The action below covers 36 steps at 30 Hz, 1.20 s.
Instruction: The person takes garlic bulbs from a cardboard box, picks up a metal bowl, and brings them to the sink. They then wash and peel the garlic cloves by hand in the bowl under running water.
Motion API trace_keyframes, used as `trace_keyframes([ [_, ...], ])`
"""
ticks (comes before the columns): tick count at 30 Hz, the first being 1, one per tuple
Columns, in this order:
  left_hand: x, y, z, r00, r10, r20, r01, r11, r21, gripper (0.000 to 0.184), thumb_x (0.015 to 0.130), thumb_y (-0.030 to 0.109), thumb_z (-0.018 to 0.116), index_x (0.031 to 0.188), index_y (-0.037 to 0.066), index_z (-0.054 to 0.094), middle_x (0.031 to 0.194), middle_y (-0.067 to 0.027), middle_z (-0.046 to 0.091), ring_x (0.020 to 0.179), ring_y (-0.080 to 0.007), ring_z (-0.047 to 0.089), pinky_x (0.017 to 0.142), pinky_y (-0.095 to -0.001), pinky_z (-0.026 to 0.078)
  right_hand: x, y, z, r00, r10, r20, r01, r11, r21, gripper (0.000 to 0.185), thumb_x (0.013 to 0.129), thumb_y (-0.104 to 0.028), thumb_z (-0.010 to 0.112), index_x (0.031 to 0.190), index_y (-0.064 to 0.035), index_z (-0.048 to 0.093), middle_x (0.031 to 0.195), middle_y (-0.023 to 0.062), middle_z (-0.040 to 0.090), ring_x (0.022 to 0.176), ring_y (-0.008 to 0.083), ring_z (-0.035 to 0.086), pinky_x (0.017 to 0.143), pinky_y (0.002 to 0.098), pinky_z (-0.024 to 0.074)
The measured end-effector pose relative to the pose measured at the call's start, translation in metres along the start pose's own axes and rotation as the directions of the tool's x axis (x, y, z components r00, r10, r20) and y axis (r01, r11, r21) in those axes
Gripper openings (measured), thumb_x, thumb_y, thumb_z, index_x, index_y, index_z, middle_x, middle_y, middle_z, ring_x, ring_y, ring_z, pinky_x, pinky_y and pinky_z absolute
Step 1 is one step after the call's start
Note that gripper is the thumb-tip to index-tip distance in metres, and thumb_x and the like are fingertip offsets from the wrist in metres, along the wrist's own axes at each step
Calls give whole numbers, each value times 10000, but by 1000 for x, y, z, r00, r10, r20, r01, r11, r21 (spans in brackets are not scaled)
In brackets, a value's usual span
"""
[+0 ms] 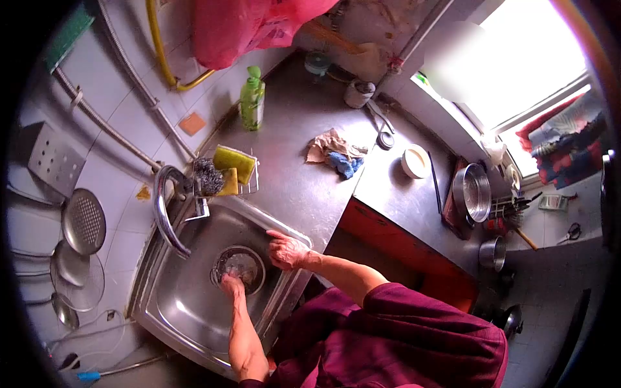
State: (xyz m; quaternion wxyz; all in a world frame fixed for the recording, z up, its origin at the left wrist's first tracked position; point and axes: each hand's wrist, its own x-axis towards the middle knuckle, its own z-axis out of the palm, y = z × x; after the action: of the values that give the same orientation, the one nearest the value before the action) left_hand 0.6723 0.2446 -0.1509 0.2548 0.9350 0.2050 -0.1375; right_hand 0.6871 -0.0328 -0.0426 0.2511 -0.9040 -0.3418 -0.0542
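My left hand [231, 283] reaches down into the metal sink [187, 310], at the round drain basin [261, 271]. Its fingers look closed at a shiny, clear patch there; what they grip is too small and bright to make out. On the sink's right edge rests my right hand [288, 251], its index finger stretched out and apart from the bent fingers, with nothing seen in it. The curved faucet [162, 213] stands to the left of both hands. Beside it, a wire rack holds yellow-green sponges [234, 165] and a steel scourer [208, 177].
A green bottle [252, 100], crumpled cloths [339, 154] and a white bowl [416, 161] are on the counter [291, 116]. Metal pots [472, 193] stand at the right. Strainers and ladles [84, 221] hang at the left; a pink bag [246, 29] hangs above.
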Motion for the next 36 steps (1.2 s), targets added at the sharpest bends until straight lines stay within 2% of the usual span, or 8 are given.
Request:
trace_keyframes([
  [9, -30, 64, -17, 985, 158, -75, -150, 984, 100, 337, 918, 198, 632, 1201, 39, 544, 1180, -242, 562, 1080, -417, 576, 849, -509, 504, 1, -1, -1, 1000, 20, -6, -20, 997, -73, 174, 706, -191, 604, 566, -102, 555, 632, 62, 526, 727, 233, 589, 1186, 489, 287],
  [11, -21, 32, 21, 873, 487, -21, -451, 823, 345, 404, 858, 160, 682, 1217, 51, 532, 1209, -250, 544, 1086, -410, 576, 845, -507, 511, 0, 1, 6, 999, 11, -48, -13, 999, -46, 173, 706, -195, 605, 564, -109, 560, 632, 62, 527, 729, 234, 592, 1187, 487, 286],
  [16, -8, 30, 11, 912, 407, 58, -407, 877, 257, 332, 865, 89, 624, 1184, 45, 541, 1138, -206, 598, 1089, -388, 587, 847, -505, 505, 1, -1, 0, 1000, 16, -14, -17, 998, -53, 144, 700, -179, 614, 583, -102, 580, 650, 59, 535, 747, 228, 597, 1187, 484, 287],
  [18, 2, 17, 2, 991, -7, 137, 24, 992, -125, 261, 891, 99, 581, 1142, 28, 560, 1119, -199, 610, 1085, -391, 587, 833, -513, 492, 0, 0, 1, 1000, 17, -13, -18, 997, -70, 161, 706, -199, 605, 572, -113, 581, 641, 60, 535, 748, 230, 597, 1189, 486, 283],
  [21, 2, -9, 3, 897, 431, -99, -431, 902, 26, 239, 921, 156, 566, 1109, 9, 577, 1110, -211, 617, 1088, -401, 581, 824, -526, 484, 0, 2, 3, 1000, 24, 2, -24, 997, -69, 169, 706, -210, 603, 571, -110, 591, 652, 59, 549, 773, 231, 602, 1195, 486, 270],
  [30, -12, 13, -5, 915, 290, 282, -373, 875, 309, 394, 799, 249, 761, 1074, 30, 583, 1038, -242, 652, 1002, -392, 628, 760, -512, 488, 2, 0, -1, 999, 20, -30, -20, 1000, -17, 143, 687, -180, 626, 586, -95, 572, 652, 61, 534, 753, 244, 599, 1180, 477, 301],
  [33, -29, 33, -28, 886, 459, -61, -444, 879, 173, 368, 788, 183, 761, 1063, 42, 561, 948, -248, 662, 886, -402, 663, 752, -515, 481, 2, -2, -2, 999, 26, -34, -27, 999, -18, 155, 692, -194, 623, 576, -103, 573, 656, 62, 551, 770, 248, 608, 1185, 473, 299],
  [36, -25, 21, -11, 941, 334, -62, -333, 943, 18, 346, 795, 123, 751, 1059, 52, 539, 943, -234, 665, 914, -416, 655, 778, -519, 476, 1, 2, 5, 999, 30, -14, -30, 999, -12, 163, 702, -191, 625, 575, -100, 578, 664, 66, 556, 765, 247, 610, 1179, 479, 303],
])
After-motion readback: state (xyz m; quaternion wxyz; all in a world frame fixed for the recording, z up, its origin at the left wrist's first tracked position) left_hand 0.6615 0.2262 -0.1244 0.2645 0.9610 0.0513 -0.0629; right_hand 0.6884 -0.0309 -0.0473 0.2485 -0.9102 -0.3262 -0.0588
